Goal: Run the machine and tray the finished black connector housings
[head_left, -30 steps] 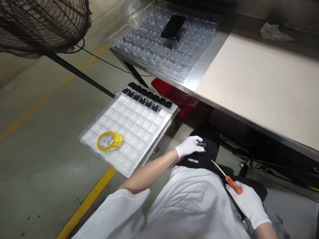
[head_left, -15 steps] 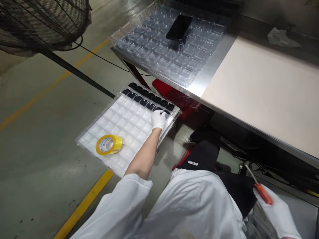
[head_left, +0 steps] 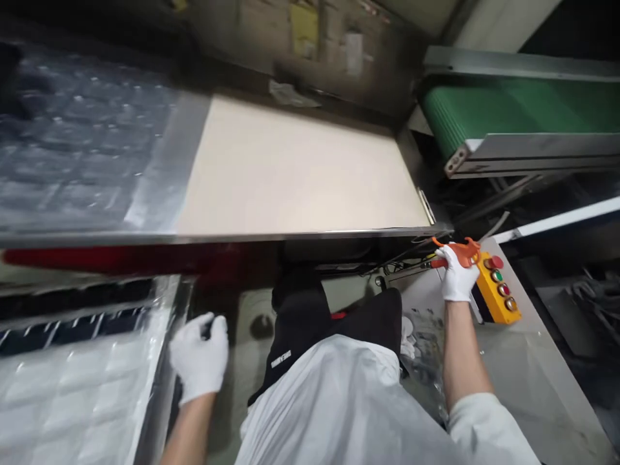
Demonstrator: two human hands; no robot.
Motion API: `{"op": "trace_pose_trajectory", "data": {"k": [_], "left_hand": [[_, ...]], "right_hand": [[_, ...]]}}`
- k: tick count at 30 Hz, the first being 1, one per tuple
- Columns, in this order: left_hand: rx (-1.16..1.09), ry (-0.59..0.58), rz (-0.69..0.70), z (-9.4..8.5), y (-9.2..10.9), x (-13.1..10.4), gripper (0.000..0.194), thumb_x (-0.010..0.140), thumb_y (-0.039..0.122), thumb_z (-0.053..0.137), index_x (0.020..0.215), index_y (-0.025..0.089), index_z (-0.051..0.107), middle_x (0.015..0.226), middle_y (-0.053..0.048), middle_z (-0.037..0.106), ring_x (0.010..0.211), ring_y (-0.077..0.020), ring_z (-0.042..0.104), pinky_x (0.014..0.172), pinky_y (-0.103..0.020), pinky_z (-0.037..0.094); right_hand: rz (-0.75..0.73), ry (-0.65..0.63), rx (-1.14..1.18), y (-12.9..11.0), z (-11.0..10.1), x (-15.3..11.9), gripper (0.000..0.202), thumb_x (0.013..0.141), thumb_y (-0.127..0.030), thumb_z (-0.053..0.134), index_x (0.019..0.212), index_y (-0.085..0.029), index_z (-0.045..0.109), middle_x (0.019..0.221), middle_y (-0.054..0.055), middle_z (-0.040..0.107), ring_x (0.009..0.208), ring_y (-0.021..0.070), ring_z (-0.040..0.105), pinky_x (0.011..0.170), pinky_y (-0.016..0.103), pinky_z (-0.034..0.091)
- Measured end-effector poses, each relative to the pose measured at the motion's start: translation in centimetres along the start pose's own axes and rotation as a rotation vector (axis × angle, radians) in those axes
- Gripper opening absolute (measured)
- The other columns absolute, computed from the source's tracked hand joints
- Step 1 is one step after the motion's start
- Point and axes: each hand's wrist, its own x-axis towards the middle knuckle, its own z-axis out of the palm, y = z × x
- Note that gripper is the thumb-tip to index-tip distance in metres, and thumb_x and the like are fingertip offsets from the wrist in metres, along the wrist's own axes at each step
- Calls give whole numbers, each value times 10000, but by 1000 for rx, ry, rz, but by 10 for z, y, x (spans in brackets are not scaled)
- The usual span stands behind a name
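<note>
My left hand (head_left: 201,354), in a white glove, is raised just right of the clear plastic tray (head_left: 92,387). Its thumb and fingers are curled together around a small black piece (head_left: 206,330), mostly hidden. Dark parts (head_left: 72,329) fill the tray's far rows. On the right, my gloved right hand (head_left: 458,278) is closed around a red-orange handled screwdriver (head_left: 438,263), its short metal end pointing left. A curved orange tool (head_left: 467,250) lies right against that hand; whether the fingers also grip it I cannot tell.
A yellow button box (head_left: 498,294) stands just right of my right hand. The bench with its cream mat (head_left: 300,174) runs ahead, with clear trays (head_left: 82,142) at its left. A green conveyor (head_left: 523,106) is at the far right. My legs are below the bench edge.
The view has swung right. My left hand has come up off the tray's dark parts with a small black piece. My right hand, still with the screwdriver, has moved forward beside the button box.
</note>
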Motion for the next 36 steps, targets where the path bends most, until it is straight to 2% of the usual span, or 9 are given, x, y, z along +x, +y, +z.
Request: {"op": "trace_pose_trajectory", "data": {"k": [4,8,12,18,21,26,29,32,36], "left_hand": [[-175,-197,-37,26,59,-51,319,904,544,580,1030,269,682,1176,-128,740,1082,-378,733,1049,-567,578],[-209,-269,70,25,108,-51,330,925,513,561,1067,247,695,1242,-142,741,1186,-372,711,1115,-546,544],[-203,-101,272,-7,150,-21,321,961,477,571,1096,224,715,1177,-126,773,1135,-323,735,1081,-491,557],[-274,151,517,-57,206,40,333,966,485,616,1108,211,741,1120,-99,786,1037,-283,752,1032,-426,569],[-232,51,553,-57,233,91,339,932,503,610,1052,220,753,1083,-76,793,987,-283,752,991,-417,578],[4,-204,689,-29,285,163,311,879,430,588,970,194,770,1063,-119,789,1040,-328,713,1012,-453,543],[79,-195,754,-17,302,174,330,921,413,558,1029,189,775,1135,-140,774,1100,-345,684,1016,-474,533],[110,-130,741,-12,299,170,371,963,460,529,1122,231,774,1251,-138,749,1163,-369,672,1034,-519,527],[96,-4,687,-7,279,168,466,915,557,598,1299,334,738,1400,-115,695,1273,-410,651,1093,-598,516]], "right_hand": [[69,17,21,11,-14,13,605,577,-421,933,1055,-101,743,834,54,760,756,220,754,671,340,656],[147,-62,-129,45,-4,27,703,675,-552,818,1187,-87,688,984,105,764,876,240,749,727,339,633],[276,-216,-378,97,17,19,657,852,-549,626,1292,-61,622,1198,165,743,1099,244,698,942,346,577],[458,-588,-666,156,-1,-71,249,679,-182,724,922,-132,747,1044,169,789,1110,316,714,1070,404,498],[430,-709,-686,158,-22,-102,274,745,-221,651,983,-153,769,1130,142,791,1135,273,723,1097,353,490],[385,-850,-604,150,-55,-116,401,789,-503,581,934,-189,783,1024,105,808,1018,296,750,977,382,571],[459,-785,-504,164,-58,-120,535,729,-666,600,918,-206,796,942,106,806,913,322,757,913,427,594],[541,-767,-516,184,-37,-119,551,674,-728,591,836,-242,793,775,80,772,803,322,749,831,436,602],[582,-979,-727,179,11,-102,375,705,-677,689,629,-310,675,640,-1,705,728,276,732,740,413,597]]}}
